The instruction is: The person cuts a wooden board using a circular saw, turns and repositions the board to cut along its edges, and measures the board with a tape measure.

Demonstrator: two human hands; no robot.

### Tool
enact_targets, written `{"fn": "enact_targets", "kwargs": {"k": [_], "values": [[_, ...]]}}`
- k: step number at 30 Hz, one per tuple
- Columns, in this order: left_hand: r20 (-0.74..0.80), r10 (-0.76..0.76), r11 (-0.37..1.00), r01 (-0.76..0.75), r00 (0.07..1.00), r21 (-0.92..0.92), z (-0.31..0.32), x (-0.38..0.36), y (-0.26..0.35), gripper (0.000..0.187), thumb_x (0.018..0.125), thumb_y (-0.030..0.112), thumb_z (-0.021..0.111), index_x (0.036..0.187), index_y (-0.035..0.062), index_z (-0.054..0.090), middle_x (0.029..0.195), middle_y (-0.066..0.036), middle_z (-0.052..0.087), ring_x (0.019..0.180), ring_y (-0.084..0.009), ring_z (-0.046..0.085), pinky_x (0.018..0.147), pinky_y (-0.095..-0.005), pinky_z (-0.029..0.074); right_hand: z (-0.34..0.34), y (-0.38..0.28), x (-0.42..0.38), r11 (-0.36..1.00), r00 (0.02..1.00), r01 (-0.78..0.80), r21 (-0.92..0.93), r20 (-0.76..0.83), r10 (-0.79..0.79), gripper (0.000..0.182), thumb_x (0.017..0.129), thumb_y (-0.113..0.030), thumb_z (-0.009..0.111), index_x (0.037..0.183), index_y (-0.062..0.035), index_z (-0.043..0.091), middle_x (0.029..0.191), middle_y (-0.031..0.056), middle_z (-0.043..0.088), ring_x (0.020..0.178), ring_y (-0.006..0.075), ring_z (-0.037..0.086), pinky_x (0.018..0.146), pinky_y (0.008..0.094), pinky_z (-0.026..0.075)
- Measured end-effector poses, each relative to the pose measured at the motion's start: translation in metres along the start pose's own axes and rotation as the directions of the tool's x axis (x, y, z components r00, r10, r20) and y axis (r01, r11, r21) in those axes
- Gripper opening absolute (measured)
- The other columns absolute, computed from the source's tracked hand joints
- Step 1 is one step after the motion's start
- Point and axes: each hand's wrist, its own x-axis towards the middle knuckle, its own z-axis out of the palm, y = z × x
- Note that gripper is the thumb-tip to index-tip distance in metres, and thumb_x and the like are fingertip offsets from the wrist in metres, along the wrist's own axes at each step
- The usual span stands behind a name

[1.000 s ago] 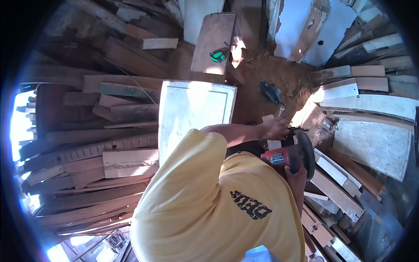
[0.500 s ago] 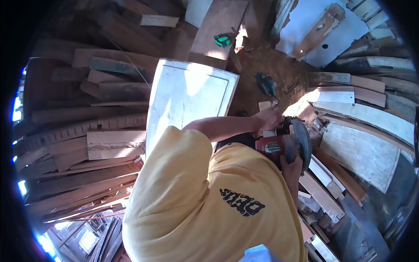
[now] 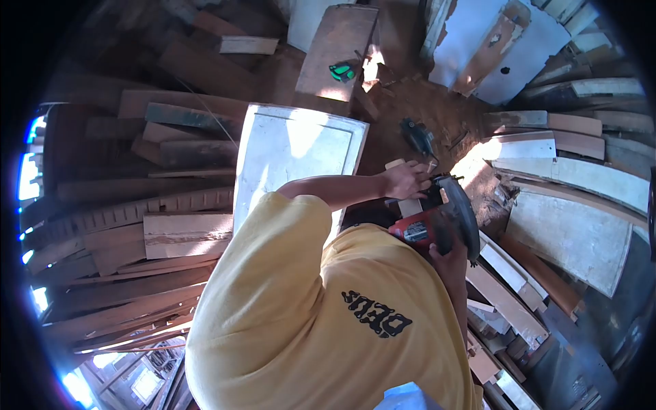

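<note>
My left hand (image 3: 406, 180) lies across a short pale wood piece (image 3: 410, 208), fingers bent over it beside the front of a red and black circular saw (image 3: 415, 229). My right hand (image 3: 450, 258) is wrapped round the saw at its rear; part of the grip is hidden. The saw's round dark guard (image 3: 463, 217) faces right. Left of the saw lies a white panel (image 3: 301, 147), partly covered by my left forearm. Beyond my hands, a dark teal power tool (image 3: 417, 137) rests on the ground.
A green and black object (image 3: 342, 72) sits on a brown board (image 3: 335, 41) ahead. Stacked planks (image 3: 188, 236) fill the left side. More boards (image 3: 574, 174) and a large pale panel (image 3: 570, 239) lie at the right. A torn white sheet (image 3: 526, 51) is at the upper right.
My left hand and the wood piece have shifted slightly left. The saw has moved a little left and its guard has turned somewhat. The whole view has shifted slightly.
</note>
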Motion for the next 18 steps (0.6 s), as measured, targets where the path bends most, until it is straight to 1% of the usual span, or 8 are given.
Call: {"fn": "enact_targets", "kwargs": {"k": [2, 6, 8, 11, 13, 15, 17, 18], "values": [[0.062, -0.045, 0.999, 0.045, 0.997, -0.007, 0.000, 0.000, 0.005, 0.041, 0.093, 0.050, 0.066, 0.105, 0.0109, 0.065, 0.109, -0.007, 0.063, 0.110, -0.0265, 0.058, 0.096, -0.0407, 0.050, 0.001, 0.004, 0.000, 0.993, 0.993, 0.114, -0.023, -0.002, -0.114, 0.076, 0.080, -0.002, 0.069, 0.154, -0.0091, 0.052, 0.127, 0.0277, 0.070, 0.122, 0.0397, 0.069, 0.101, 0.0428, 0.053], [0.111, -0.072, 0.995, 0.080, 0.991, -0.066, -0.001, -0.001, -0.003, 0.041, 0.094, 0.049, 0.066, 0.105, 0.0094, 0.064, 0.110, -0.009, 0.064, 0.111, -0.0274, 0.059, 0.097, -0.0399, 0.051, -0.004, -0.001, 0.007, 1.000, 0.999, 0.002, 0.009, 0.033, -0.003, 0.077, 0.081, -0.002, 0.068, 0.156, -0.0097, 0.050, 0.125, 0.0288, 0.070, 0.121, 0.0402, 0.069, 0.101, 0.0419, 0.053], [0.120, -0.064, 0.995, 0.072, 0.991, -0.065, -0.002, 0.001, -0.002, 0.041, 0.093, 0.049, 0.066, 0.105, 0.0093, 0.064, 0.110, -0.009, 0.064, 0.111, -0.0278, 0.060, 0.096, -0.0405, 0.052, -0.006, -0.007, 0.011, 0.997, 0.998, 0.067, -0.024, 0.015, -0.067, 0.074, 0.082, -0.001, 0.068, 0.154, -0.0092, 0.053, 0.121, 0.0297, 0.071, 0.116, 0.0375, 0.072, 0.101, 0.0411, 0.053], [0.157, -0.022, 0.999, 0.028, 0.987, -0.035, -0.032, 0.011, -0.012, 0.039, 0.095, 0.047, 0.066, 0.105, 0.0092, 0.063, 0.111, -0.009, 0.063, 0.109, -0.0284, 0.061, 0.092, -0.0415, 0.055, -0.012, 0.008, 0.019, 0.998, 0.999, 0.035, 0.044, 0.017, -0.036, 0.068, 0.083, -0.003, 0.069, 0.150, -0.0062, 0.057, 0.119, 0.0273, 0.073, 0.112, 0.0315, 0.073, 0.099, 0.0401, 0.054], [0.080, -0.022, 0.999, 0.019, 0.997, 0.032, -0.034, 0.007, -0.011, 0.036, 0.096, 0.044, 0.065, 0.107, 0.0098, 0.061, 0.113, -0.008, 0.061, 0.109, -0.0285, 0.061, 0.091, -0.0409, 0.055, -0.020, 0.010, 0.025, 0.994, 0.999, -0.045, 0.098, 0.028, 0.042, 0.065, 0.083, -0.004, 0.070, 0.148, -0.0047, 0.058, 0.119, 0.0253, 0.074, 0.112, 0.0290, 0.073, 0.099, 0.0394, 0.054], [0.128, 0.045, 0.997, -0.052, 0.991, 0.052, -0.036, 0.008, -0.022, 0.030, 0.098, 0.039, 0.062, 0.108, 0.0108, 0.059, 0.113, -0.006, 0.060, 0.109, -0.0259, 0.061, 0.092, -0.0390, 0.054, -0.027, 0.015, 0.025, 0.984, 0.995, -0.093, 0.153, 0.040, 0.088, 0.063, 0.084, -0.005, 0.071, 0.146, -0.0032, 0.060, 0.119, 0.0234, 0.075, 0.111, 0.0265, 0.073, 0.099, 0.0387, 0.054], [0.327, 0.200, 0.948, -0.267, 0.923, 0.172, -0.041, 0.008, -0.041, 0.026, 0.098, 0.036, 0.061, 0.108, 0.0122, 0.058, 0.111, -0.006, 0.058, 0.109, -0.0232, 0.062, 0.095, -0.0369, 0.053, -0.026, 0.020, 0.025, 0.985, 0.991, -0.130, 0.116, 0.048, 0.125, 0.061, 0.084, -0.007, 0.072, 0.144, -0.0014, 0.061, 0.120, 0.0206, 0.075, 0.112, 0.0252, 0.072, 0.100, 0.0375, 0.053], [0.252, 0.281, 0.908, -0.342, 0.926, 0.242, -0.041, 0.010, -0.047, 0.022, 0.097, 0.033, 0.062, 0.107, 0.0131, 0.057, 0.108, -0.005, 0.058, 0.107, -0.0205, 0.062, 0.095, -0.0349, 0.052, -0.026, 0.019, 0.026, 0.986, 0.992, -0.120, 0.119, 0.044, 0.115, 0.061, 0.084, -0.007, 0.072, 0.144, -0.0014, 0.061, 0.120, 0.0206, 0.075, 0.112, 0.0252, 0.072, 0.100, 0.0375, 0.053]]}}
